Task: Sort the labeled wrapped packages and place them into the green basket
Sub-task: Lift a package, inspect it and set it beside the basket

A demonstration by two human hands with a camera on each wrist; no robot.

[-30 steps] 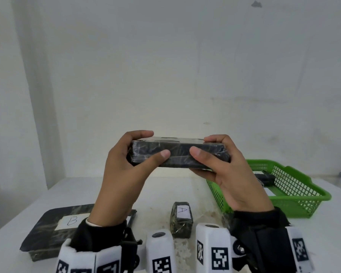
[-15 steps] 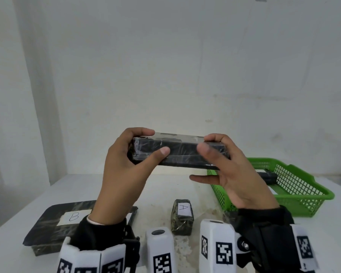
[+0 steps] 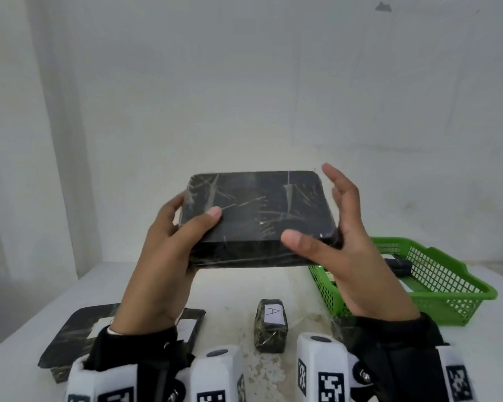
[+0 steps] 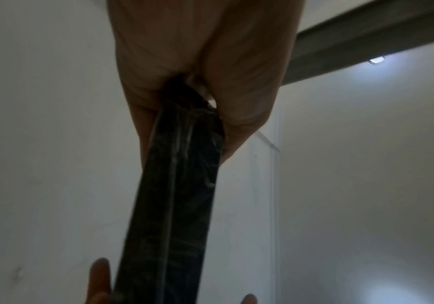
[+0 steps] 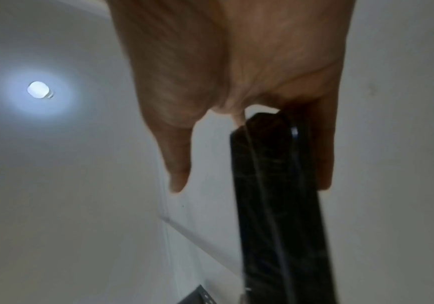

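held package: flat black wrapped package (image 3: 259, 216) up in the air between both hands, long axis running left to right, no label on the face I can see

left hand: left hand (image 3: 169, 248) grips the left end, thumb on top, fingers under

right hand: right hand (image 3: 349, 242) is spread loose at the right end, thumb off the top face, so mostly just steadying

basket: green basket (image 3: 436, 282) sits right of and below the right hand, so that's the nearer hand; looks like something dark is already in it

room: open air down to the near rim, nothing in the way

leftovers: small "A" package (image 3: 270, 324) on the surface (image 3: 230, 285) between the wrists, another flat package (image 3: 70, 338) under the left wrist
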